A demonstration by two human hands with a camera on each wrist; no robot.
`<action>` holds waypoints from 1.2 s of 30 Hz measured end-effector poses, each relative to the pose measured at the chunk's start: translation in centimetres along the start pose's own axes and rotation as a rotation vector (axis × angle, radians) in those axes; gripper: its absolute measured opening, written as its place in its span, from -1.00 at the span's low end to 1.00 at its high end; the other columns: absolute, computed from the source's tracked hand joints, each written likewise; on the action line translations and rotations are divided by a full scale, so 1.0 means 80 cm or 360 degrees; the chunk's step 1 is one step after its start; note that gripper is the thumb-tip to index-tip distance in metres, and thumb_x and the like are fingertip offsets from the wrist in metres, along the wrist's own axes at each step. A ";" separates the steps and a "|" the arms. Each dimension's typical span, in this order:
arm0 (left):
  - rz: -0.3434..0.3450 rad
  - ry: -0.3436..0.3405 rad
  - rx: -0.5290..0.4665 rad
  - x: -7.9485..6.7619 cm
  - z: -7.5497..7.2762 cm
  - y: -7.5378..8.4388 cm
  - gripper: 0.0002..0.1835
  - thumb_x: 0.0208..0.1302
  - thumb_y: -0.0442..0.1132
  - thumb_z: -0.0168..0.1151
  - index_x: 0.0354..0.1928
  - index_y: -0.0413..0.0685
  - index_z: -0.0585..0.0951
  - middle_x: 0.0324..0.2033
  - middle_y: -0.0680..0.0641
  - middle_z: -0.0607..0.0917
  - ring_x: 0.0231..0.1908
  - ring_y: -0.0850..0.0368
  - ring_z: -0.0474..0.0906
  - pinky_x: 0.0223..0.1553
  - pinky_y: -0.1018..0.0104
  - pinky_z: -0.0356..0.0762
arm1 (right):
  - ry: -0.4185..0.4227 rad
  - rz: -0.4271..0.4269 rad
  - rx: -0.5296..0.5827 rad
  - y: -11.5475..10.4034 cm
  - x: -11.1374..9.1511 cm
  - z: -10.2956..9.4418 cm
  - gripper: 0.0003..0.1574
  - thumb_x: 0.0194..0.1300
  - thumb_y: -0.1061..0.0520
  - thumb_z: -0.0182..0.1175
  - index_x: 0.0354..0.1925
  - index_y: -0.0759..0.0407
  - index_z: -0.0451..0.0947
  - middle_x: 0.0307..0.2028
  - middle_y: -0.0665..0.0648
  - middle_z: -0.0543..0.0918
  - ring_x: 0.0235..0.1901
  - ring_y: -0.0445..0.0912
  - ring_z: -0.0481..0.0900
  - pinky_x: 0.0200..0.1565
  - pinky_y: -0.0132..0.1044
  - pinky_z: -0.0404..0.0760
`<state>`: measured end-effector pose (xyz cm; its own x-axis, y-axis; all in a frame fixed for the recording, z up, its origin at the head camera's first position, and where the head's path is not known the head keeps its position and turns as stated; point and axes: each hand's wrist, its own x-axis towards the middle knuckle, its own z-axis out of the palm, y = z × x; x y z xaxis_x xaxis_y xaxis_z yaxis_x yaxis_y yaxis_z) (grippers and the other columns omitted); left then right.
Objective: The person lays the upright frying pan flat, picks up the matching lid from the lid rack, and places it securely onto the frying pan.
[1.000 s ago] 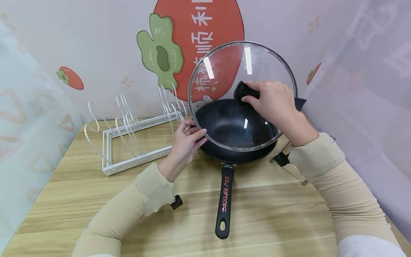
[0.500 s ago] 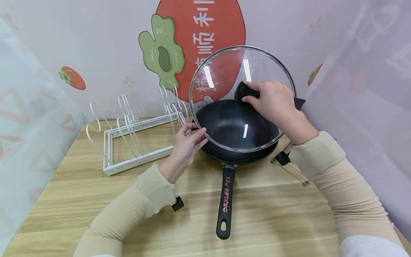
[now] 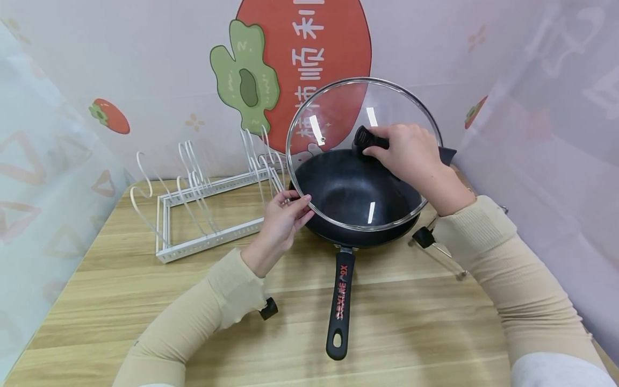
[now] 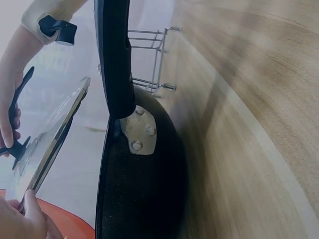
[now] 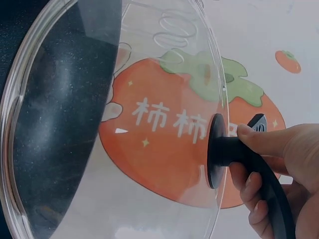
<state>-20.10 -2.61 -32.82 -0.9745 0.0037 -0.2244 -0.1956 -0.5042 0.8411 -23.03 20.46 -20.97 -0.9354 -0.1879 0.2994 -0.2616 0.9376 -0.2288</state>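
Observation:
A round glass lid (image 3: 333, 126) with a steel rim is tilted over the black wok (image 3: 355, 237), its far edge raised. My right hand (image 3: 410, 156) grips the lid's black handle (image 3: 369, 138), fingers curled round it in the right wrist view. At the lid's near left rim, my left hand (image 3: 282, 219) pinches the edge between thumb and fingers, beside the wok's wall. In the left wrist view the lid (image 4: 52, 144) stands apart from the wok (image 4: 144, 189). The wok's long handle (image 3: 340, 306) points toward me, with red lettering on it.
A white rack (image 3: 213, 237) with upright curved dividers stands left of the wok on the wooden table (image 3: 411, 333). Partly behind my right sleeve is a metal wire rack (image 4: 157, 55). A printed backdrop (image 3: 503, 48) closes off the back and sides.
The lid's far edge has come down a little toward the wok, so the lid leans flatter. Both hands keep their hold and have barely shifted.

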 end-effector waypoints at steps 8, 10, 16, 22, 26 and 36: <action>0.0015 -0.0048 -0.0023 -0.001 -0.003 -0.003 -0.82 0.41 -0.52 0.19 -0.21 -0.14 0.42 -0.40 0.01 0.61 -0.48 0.23 0.56 -0.28 0.40 0.69 | -0.0063 0.0053 0.0020 0.001 0.004 -0.001 -0.39 0.40 -0.06 0.35 0.35 0.01 0.55 0.17 0.33 0.64 -0.04 0.28 0.60 -0.26 0.11 0.52; 0.0015 -0.0054 -0.0016 -0.002 -0.003 -0.002 -0.82 0.41 -0.51 0.19 -0.21 -0.14 0.42 -0.39 0.01 0.60 -0.48 0.23 0.56 -0.28 0.41 0.69 | -0.0076 0.0068 0.0033 0.002 0.005 -0.001 -0.38 0.39 -0.06 0.35 0.35 0.02 0.55 0.19 0.32 0.63 -0.01 0.28 0.59 -0.23 0.12 0.52; 0.0001 -0.0076 0.0006 -0.004 -0.002 0.002 -0.84 0.42 -0.50 0.19 -0.21 -0.15 0.43 -0.36 0.00 0.61 -0.47 0.23 0.56 -0.27 0.42 0.68 | -0.0106 0.0093 0.0062 0.003 0.008 -0.003 -0.37 0.40 -0.06 0.34 0.37 0.03 0.53 0.24 0.29 0.59 0.04 0.28 0.58 -0.16 0.12 0.53; -0.0027 -0.0076 0.0004 -0.006 -0.002 0.004 -0.84 0.43 -0.50 0.19 -0.23 -0.15 0.43 -0.35 -0.01 0.60 -0.46 0.24 0.56 -0.27 0.44 0.68 | -0.0136 0.0099 0.0074 0.004 0.010 -0.004 -0.36 0.41 -0.06 0.33 0.38 0.02 0.51 0.24 0.28 0.59 0.06 0.27 0.58 -0.17 0.11 0.53; -0.0033 -0.0080 0.0000 -0.006 -0.004 0.005 -0.85 0.43 -0.49 0.19 -0.23 -0.15 0.44 -0.33 -0.01 0.59 -0.45 0.24 0.56 -0.25 0.43 0.68 | -0.0143 0.0089 0.0087 0.004 0.013 -0.005 -0.37 0.40 -0.08 0.33 0.37 0.02 0.53 0.21 0.27 0.62 0.07 0.27 0.57 -0.13 0.14 0.52; -0.0046 -0.0082 -0.0004 -0.006 -0.006 0.007 -0.86 0.43 -0.48 0.20 -0.23 -0.15 0.45 -0.32 -0.02 0.58 -0.43 0.23 0.57 -0.22 0.42 0.68 | -0.0215 0.0104 0.0126 0.007 0.019 -0.004 -0.39 0.41 -0.08 0.30 0.36 0.02 0.55 0.18 0.21 0.66 0.18 0.24 0.53 -0.01 0.20 0.48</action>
<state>-19.71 -3.28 -32.49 -0.9729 0.0625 -0.2228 -0.2233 -0.5053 0.8335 -24.54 20.76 -20.34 -0.9731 -0.1702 0.1553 -0.2123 0.9242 -0.3174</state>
